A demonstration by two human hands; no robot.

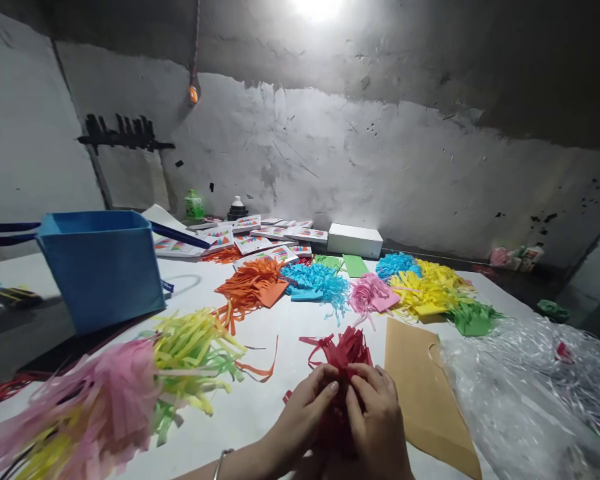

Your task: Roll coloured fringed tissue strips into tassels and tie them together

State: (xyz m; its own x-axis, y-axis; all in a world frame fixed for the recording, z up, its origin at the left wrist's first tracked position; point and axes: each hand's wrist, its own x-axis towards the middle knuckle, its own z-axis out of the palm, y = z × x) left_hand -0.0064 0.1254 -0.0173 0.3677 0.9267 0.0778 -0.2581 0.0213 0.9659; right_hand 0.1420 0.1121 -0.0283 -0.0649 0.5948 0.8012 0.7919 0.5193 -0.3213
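Both my hands grip a bundle of red fringed paper strips [344, 353] near the front edge of the white table [260, 407]. My left hand [303, 417] pinches its lower left side, a bracelet on that wrist. My right hand [375, 423] closes over its right side, fingers curled on the strips. The fringe ends fan up and away from me above my fingers.
A brown paper bag [425, 393] lies flat to the right, clear plastic wrap [530, 393] beyond it. Pink and yellow-green fringe bundles [130, 393] lie at left. A blue fabric box [100, 267] stands back left. Orange, blue, pink, yellow and green fringe piles [340, 287] and paper packs sit farther back.
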